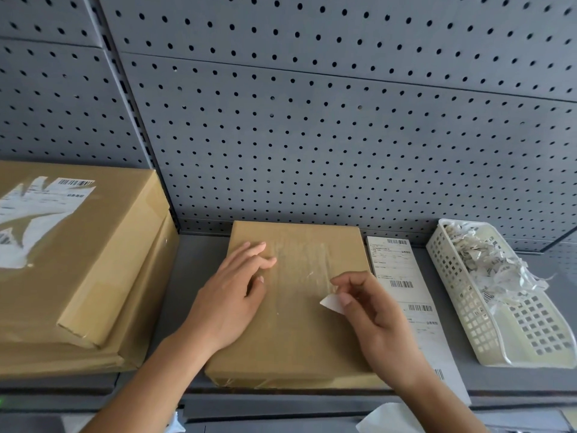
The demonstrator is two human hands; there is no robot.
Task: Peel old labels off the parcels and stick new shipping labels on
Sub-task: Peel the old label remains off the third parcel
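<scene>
No words or numbers are sharp enough to read. A strip of shipping labels (406, 295) lying on the shelf beside the brown parcel (296, 307) carries barcodes and lines of small print, all too blurred to make out. The half-torn label (40, 210) on the top box of the stack on the left shows a barcode and faint print, equally unreadable. The paper scraps (487, 260) in the white basket (537, 345) bear bits of barcode only.

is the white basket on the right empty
No, the white basket holds a heap of torn label scraps piled toward its far end.
</scene>
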